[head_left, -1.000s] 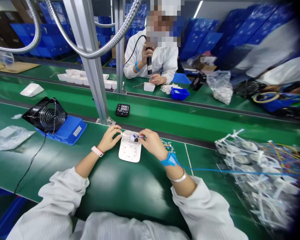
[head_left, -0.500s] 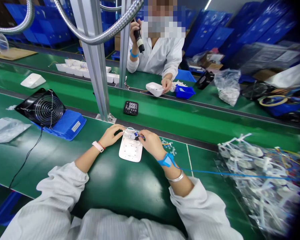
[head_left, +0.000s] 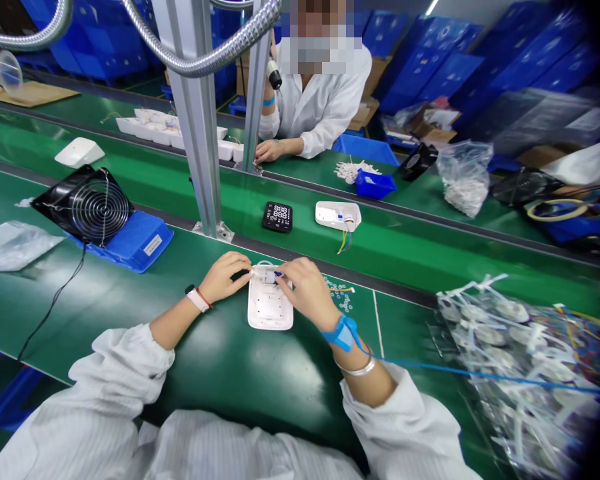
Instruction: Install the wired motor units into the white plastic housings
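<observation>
A white plastic housing [head_left: 271, 313] lies open side up on the green bench in front of me. Near its far end sit a small pale cylindrical part [head_left: 267, 276] and a thin clear tube. My left hand [head_left: 227, 275] is at the housing's far left corner, thumb and fingertips closed on the edge or the part there. The fingers of my right hand [head_left: 307, 290] are pinched at the cylindrical part's right end, by a small blue piece [head_left: 279, 273]. My right fingertips partly hide what they grip. Small clear rings [head_left: 347, 303] and a wire connector lie right of that hand.
Beyond the bench, a green belt [head_left: 300, 243] carries a black display module [head_left: 278, 217], a wired white housing [head_left: 338, 215] and another white shell [head_left: 79, 153]. A fan [head_left: 103, 203] on a blue bin stands left; bagged wired parts [head_left: 520, 360] lie right. A metal post [head_left: 200, 133] rises ahead.
The co-worker has let go of a white housing, which now lies on the belt, and that hand has moved left. My right hand has closed further over the part in my housing.
</observation>
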Demonstrator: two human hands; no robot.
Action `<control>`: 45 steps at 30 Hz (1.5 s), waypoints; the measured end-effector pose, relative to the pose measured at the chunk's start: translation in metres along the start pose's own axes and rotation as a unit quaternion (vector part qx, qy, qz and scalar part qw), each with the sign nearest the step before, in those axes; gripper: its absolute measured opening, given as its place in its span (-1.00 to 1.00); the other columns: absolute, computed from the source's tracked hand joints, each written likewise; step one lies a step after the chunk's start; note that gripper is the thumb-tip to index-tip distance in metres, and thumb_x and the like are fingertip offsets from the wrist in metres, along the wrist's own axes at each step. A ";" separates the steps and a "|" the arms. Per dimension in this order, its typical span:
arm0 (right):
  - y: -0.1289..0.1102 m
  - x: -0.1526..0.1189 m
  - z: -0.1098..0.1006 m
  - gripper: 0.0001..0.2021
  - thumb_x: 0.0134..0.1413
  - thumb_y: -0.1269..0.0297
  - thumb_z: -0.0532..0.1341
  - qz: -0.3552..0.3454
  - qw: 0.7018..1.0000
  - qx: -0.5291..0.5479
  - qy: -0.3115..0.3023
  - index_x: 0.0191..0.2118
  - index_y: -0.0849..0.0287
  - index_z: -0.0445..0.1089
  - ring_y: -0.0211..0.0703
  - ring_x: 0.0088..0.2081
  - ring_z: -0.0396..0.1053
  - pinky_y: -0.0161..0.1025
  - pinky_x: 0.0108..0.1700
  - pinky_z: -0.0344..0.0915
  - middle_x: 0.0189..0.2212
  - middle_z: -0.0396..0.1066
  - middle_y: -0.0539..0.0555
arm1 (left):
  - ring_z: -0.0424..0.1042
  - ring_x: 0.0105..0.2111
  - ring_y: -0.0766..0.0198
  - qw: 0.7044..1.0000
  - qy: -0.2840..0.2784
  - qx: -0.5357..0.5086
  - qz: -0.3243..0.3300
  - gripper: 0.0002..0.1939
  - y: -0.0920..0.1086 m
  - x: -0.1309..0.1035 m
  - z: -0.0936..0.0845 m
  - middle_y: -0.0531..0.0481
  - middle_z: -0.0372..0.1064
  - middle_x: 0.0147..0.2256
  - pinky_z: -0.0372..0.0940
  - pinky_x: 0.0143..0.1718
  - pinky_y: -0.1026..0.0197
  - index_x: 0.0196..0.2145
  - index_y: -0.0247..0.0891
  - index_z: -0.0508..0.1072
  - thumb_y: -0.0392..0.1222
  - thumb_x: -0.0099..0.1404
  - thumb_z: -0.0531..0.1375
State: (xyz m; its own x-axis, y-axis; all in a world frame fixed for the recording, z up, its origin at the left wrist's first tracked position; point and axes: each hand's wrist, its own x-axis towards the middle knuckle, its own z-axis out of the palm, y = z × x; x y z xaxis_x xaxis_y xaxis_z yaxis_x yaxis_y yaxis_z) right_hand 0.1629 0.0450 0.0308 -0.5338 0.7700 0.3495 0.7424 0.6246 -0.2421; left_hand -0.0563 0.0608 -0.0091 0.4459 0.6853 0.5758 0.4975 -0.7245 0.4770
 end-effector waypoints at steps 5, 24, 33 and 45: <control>-0.006 0.007 0.028 -0.83 0.15 0.43 0.05 -0.069 0.995 0.067 0.002 -0.18 0.19 0.34 -0.08 -0.22 0.29 -0.16 -0.19 0.27 -0.24 0.42 0.13 | 0.33 -0.21 0.22 1.000 0.018 -0.004 0.003 -0.90 0.003 -0.004 0.003 -0.09 0.39 -0.27 0.25 -0.14 0.12 -0.30 -0.27 0.43 -0.22 0.24 0.15; 0.029 -0.002 0.018 -0.81 0.05 0.24 0.20 0.010 0.997 0.079 0.005 -0.24 0.22 0.35 0.00 -0.19 0.27 -0.06 -0.15 0.24 -0.28 0.33 0.17 | 0.35 -0.21 0.20 0.999 0.018 -0.037 0.013 -0.84 0.020 0.022 0.002 -0.12 0.42 -0.27 0.26 -0.15 0.12 -0.26 -0.29 0.37 -0.20 0.31 0.04; 0.019 -0.021 -0.016 -0.69 0.01 0.11 0.20 0.152 0.863 0.482 0.014 -0.15 0.17 0.33 -0.25 -0.47 0.35 -0.24 -0.40 0.33 -0.38 0.43 0.05 | 0.42 -0.42 0.30 0.971 0.036 -0.233 -0.044 -0.77 0.080 0.058 -0.013 -0.02 0.42 -0.39 0.29 -0.37 0.26 -0.28 -0.26 0.26 -0.05 0.34 -0.02; 0.021 -0.058 -0.022 -0.83 0.05 0.19 0.19 0.099 0.945 0.307 -0.051 -0.29 0.17 0.32 -0.25 -0.47 0.33 -0.32 -0.44 0.29 -0.45 0.40 0.06 | 0.46 -0.44 0.27 0.836 -0.037 -0.474 -0.274 -0.75 0.102 -0.032 0.007 -0.08 0.45 -0.42 0.35 -0.38 0.21 -0.30 -0.28 0.21 -0.01 0.31 0.04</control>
State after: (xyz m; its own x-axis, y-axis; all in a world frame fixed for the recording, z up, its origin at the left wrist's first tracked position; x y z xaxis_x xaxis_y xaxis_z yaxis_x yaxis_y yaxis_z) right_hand 0.2183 0.0112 0.0251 -0.4686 0.8688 0.1602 0.4733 0.4000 -0.7849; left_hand -0.0142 -0.0345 0.0163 0.4062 0.9109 0.0727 -0.1547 -0.0098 0.9879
